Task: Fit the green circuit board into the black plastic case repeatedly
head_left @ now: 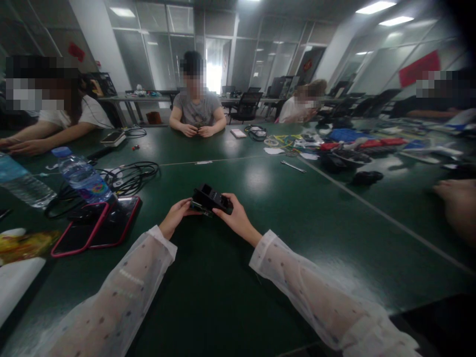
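Observation:
Between my two hands is a black plastic housing [211, 197] with square openings on its upper face. A greenish circuit board [202, 209] shows along its lower left edge; I cannot tell whether the two are joined. My left hand [177, 215] is closed on the left end, its fingers at the circuit board. At the right end, my right hand [235, 216] wraps round the housing, thumb in front and fingers over the top. The piece is held tilted above the green table [208, 277]. Part of its underside is hidden by my fingers.
On the left are a phone with a pink edge [118, 223], an upright water bottle [82, 173], a leaning bottle [26, 181] and coiled black cables [139, 173]. A small wrench-like tool [293, 166] and piled cables [286, 144] lie beyond. Several people sit around the table.

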